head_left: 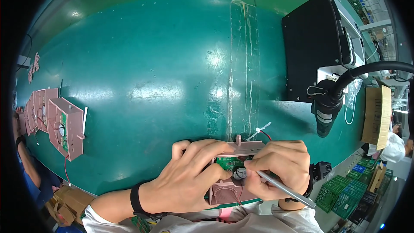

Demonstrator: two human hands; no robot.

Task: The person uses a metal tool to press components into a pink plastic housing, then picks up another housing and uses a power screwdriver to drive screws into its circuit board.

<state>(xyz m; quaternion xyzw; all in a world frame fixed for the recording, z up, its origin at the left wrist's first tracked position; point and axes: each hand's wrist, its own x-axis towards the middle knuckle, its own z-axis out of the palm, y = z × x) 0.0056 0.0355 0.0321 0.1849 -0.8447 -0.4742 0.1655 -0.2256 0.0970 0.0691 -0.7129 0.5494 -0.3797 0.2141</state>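
A pink plastic housing (221,193) lies before me at the table's near edge, its inner side facing up. Inside it are a green circuit board (225,162) and a round silver part (240,173), with thin red and black wires. My left hand (189,177) grips the housing from the left, fingers over its far wall and thumb beside the round part. A slim silver pen-like tool (286,187) is pinched in my right hand (280,168). Its tip is hidden by my fingers over the board. Beyond the housing, a white connector (258,130) ends a red wire.
Similar pink housings (67,125) stand at the left table edge, near another person's arm (28,164). At right are a black box-shaped machine (315,47) and a black hose with a nozzle (325,112). A cardboard box (376,116) and green crates (345,194) lie beyond the table.
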